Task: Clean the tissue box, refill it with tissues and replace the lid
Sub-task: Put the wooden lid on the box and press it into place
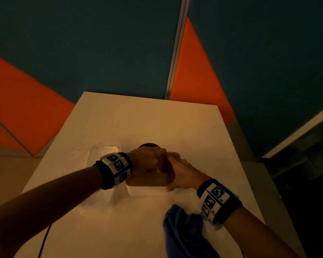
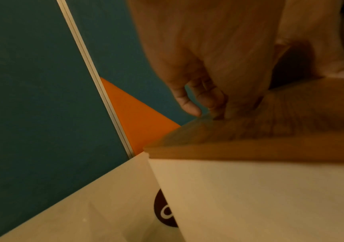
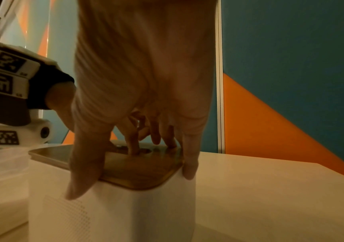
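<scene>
Teal and orange wall panels (image 1: 101,43), split by a pale metal strip, back a white table (image 1: 138,118) under dim, warm light. Going left to right across the tabletop: one clear plastic packet (image 1: 104,151) lies at the left, just beside the left wrist; one dark round disc (image 1: 149,145) shows behind the hands; one crumpled blue cloth (image 1: 183,231) lies at the near right, beside the right forearm. Each wrist wears one black band with white coded markers.

At the table's middle stands the single tissue box (image 3: 113,212), a white cube with rounded corners and a patch of fine dots on one side. One wooden lid (image 3: 138,170), brown and round-cornered with a slot in its middle, sits on top of the box. Both hands cover the lid and hide most of it from the head camera.

The left hand (image 1: 147,161) is over the lid's far side, its fingers (image 2: 187,101) curled down toward the wood; whether they hold anything cannot be told. The right hand (image 1: 183,175) spans the lid, thumb and little finger reaching down over opposite edges onto the box walls, middle fingers (image 3: 133,144) dipping toward the slot.
</scene>
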The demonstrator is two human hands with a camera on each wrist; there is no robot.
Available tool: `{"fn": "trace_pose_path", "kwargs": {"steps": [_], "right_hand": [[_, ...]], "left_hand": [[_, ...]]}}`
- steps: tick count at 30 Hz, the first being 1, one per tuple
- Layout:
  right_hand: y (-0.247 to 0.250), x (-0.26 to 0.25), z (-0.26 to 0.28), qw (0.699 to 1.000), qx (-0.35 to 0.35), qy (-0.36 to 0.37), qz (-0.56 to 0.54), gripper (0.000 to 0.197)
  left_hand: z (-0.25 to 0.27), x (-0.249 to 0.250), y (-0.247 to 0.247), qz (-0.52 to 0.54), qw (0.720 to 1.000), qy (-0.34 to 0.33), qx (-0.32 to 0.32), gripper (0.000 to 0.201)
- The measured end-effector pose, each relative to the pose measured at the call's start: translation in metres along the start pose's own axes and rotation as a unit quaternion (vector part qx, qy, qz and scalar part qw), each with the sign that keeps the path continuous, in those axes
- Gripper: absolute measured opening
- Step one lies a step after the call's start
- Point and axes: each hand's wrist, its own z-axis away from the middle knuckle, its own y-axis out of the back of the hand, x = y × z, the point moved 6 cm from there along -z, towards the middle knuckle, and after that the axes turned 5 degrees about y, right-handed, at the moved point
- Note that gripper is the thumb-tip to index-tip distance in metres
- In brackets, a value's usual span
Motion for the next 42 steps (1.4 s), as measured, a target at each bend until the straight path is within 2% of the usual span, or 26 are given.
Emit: {"fn": "trace_pose_path", "kwargs": {"steps": [2, 4, 5, 9, 12, 15, 17, 19, 21, 25, 28, 31, 33, 36, 42], "right_hand": [[-0.001, 0.001, -0.001, 1.000, 0.002, 0.000, 0.001, 0.113], [-0.001, 0.001, -0.002, 1.000, 0.001, 0.000, 0.004, 0.113], [-0.001, 0.001, -0.002, 1.000, 0.002, 0.002, 0.005, 0.113], [0.003, -0.003, -0.004, 0.999, 0.019, 0.027, 0.021, 0.112], [0.004, -0.007, -0.007, 0.996, 0.014, 0.016, 0.082, 0.108], [0.002, -0.008, -0.014, 0.993, -0.009, -0.002, 0.117, 0.121], [-0.003, -0.004, -0.018, 0.995, -0.036, -0.010, 0.097, 0.132], [-0.003, -0.001, -0.020, 0.997, -0.029, -0.006, 0.066, 0.129], [-0.002, -0.001, -0.020, 0.998, -0.014, 0.007, 0.062, 0.128], [0.001, -0.004, -0.021, 0.993, -0.025, 0.022, 0.114, 0.136], [0.002, -0.005, -0.020, 0.994, -0.020, 0.024, 0.106, 0.133], [0.002, -0.004, -0.020, 0.994, -0.020, 0.025, 0.104, 0.133], [0.001, -0.004, -0.020, 0.994, -0.019, 0.023, 0.103, 0.133], [0.001, -0.005, -0.019, 0.994, -0.020, 0.019, 0.102, 0.132], [0.004, -0.009, -0.020, 0.993, -0.029, 0.011, 0.114, 0.130]], "left_hand": [[0.000, 0.000, 0.000, 0.043, 0.999, 0.010, 0.011, 0.032], [0.001, 0.002, 0.001, 0.051, 0.998, -0.011, 0.044, 0.023], [0.003, 0.002, 0.002, 0.053, 0.998, -0.015, 0.041, 0.021], [0.007, 0.000, 0.001, 0.053, 0.997, -0.025, 0.046, 0.024], [0.013, 0.001, 0.000, 0.057, 0.996, -0.027, 0.064, 0.026], [0.015, -0.002, -0.006, 0.076, 0.996, 0.028, 0.036, 0.034], [0.018, -0.001, -0.008, 0.109, 0.993, 0.032, 0.044, 0.036], [0.024, -0.007, -0.005, 0.148, 0.984, 0.034, 0.092, 0.047], [0.026, -0.010, -0.010, 0.173, 0.980, 0.033, 0.098, 0.055], [0.030, -0.007, 0.008, 0.240, 0.956, 0.001, 0.170, 0.035], [0.032, -0.014, 0.011, 0.303, 0.929, 0.041, 0.207, 0.025], [0.036, -0.021, 0.007, 0.353, 0.902, 0.085, 0.234, 0.028], [0.036, -0.026, 0.003, 0.378, 0.891, 0.118, 0.222, 0.026], [0.036, -0.029, -0.004, 0.391, 0.890, 0.157, 0.174, 0.024], [0.038, -0.032, -0.013, 0.420, 0.877, 0.176, 0.154, 0.020]]}}
